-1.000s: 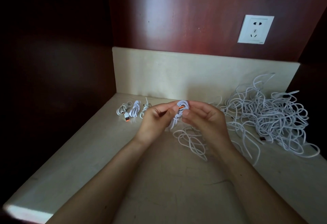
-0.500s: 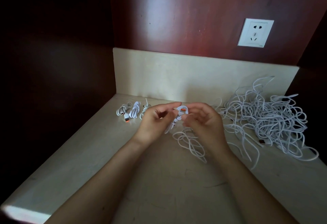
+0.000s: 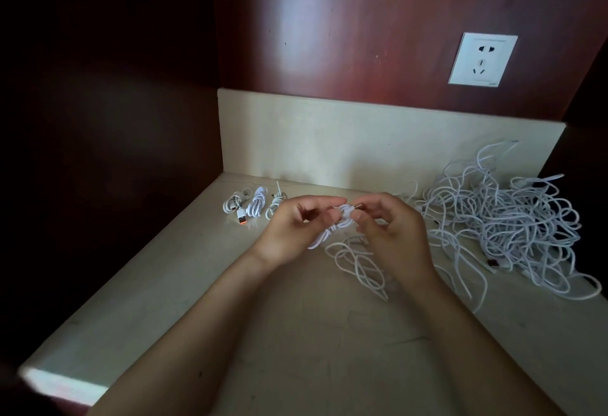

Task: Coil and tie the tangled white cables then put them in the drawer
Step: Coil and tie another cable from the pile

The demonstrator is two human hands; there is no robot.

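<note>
My left hand (image 3: pixel 296 228) and my right hand (image 3: pixel 391 231) meet above the middle of the beige countertop (image 3: pixel 230 317), both pinching a small coiled white cable (image 3: pixel 342 220). My right fingers hold its plug end at the top. Loose loops of white cable (image 3: pixel 358 264) trail on the counter below my hands. A large tangled pile of white cables (image 3: pixel 506 218) lies at the right. Three tied white cable bundles (image 3: pixel 255 206) lie side by side at the back left, one with an orange-tipped plug. No drawer is in view.
A beige backsplash (image 3: pixel 362 139) runs along the back, under a dark red wood wall with a white power socket (image 3: pixel 482 59). A dark wood side wall (image 3: pixel 115 136) closes the left. The counter's front left edge (image 3: pixel 62 386) catches light.
My hands have shifted slightly; the fingers have reworked their pinch on the small coil, and my right hand now holds the plug end at the top. The camera view dropped a little.
</note>
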